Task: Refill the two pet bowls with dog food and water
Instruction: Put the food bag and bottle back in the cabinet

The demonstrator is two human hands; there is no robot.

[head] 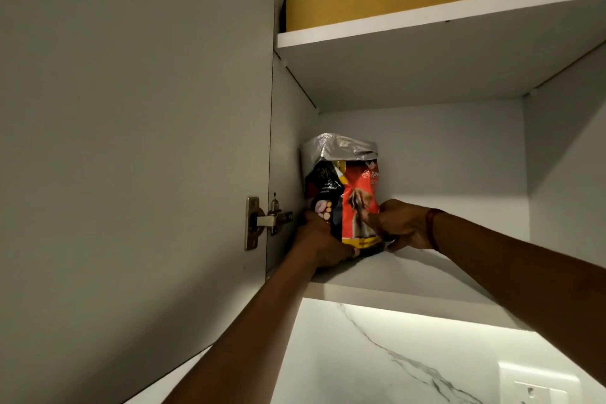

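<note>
We grip the dog food bag [344, 193] low on both sides, left hand [319, 239] and right hand [405, 226], upright on the cupboard shelf [410, 275]

Dog food bag [355, 193]: red/orange front panel with a dog picture, black side panel, yellow band near the bottom. Top is folded over, silver inner lining showing. Standing upright, tilted a little. Sits on the lower cabinet shelf [410, 272], left rear corner, close to the side wall. Lower part is partly covered, so the base contact isn't clear.
</note>
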